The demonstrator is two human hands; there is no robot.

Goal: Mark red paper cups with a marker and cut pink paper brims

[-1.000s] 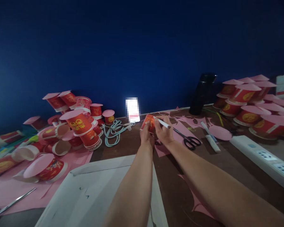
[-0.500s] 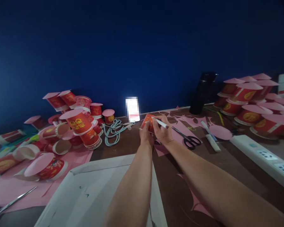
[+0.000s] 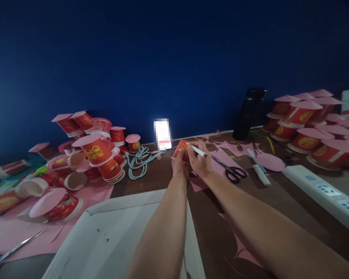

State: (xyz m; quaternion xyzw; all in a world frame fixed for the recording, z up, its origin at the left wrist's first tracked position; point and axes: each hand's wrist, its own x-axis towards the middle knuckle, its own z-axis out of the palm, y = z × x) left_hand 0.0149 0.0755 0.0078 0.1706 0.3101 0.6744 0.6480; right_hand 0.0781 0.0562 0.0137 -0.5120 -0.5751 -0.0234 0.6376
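in the head view, the left hand (image 3: pixel 180 166) grips a red cup (image 3: pixel 181 146) above the brown table (image 3: pixel 211 232), thumb pressed against it. the right hand (image 3: pixel 201 162) pinches a white pen (image 3: pixel 199 150), tip end at the cup; black scissors (image 3: pixel 227 168) lie nearby.

- Tabletop (image 3: pixel 205 217): dark brown.
- Left: pink sheets (image 3: pixel 14 242), piled red cups (image 3: pixel 97 152) on and behind them.
- Front: flat white panel (image 3: pixel 101 228).
- Middle back: coiled pale-blue cable (image 3: pixel 138 174).
- Right: pink scraps (image 3: pixel 247 254), scissors (image 3: pixel 234 174) partly over pink paper (image 3: pixel 225 157), white tube (image 3: pixel 261 176), dark bottle (image 3: pixel 247 116), power strip (image 3: pixel 306 186).
- Far right: stacked cups (image 3: pixel 304 143), seemingly pink-topped; blurry.
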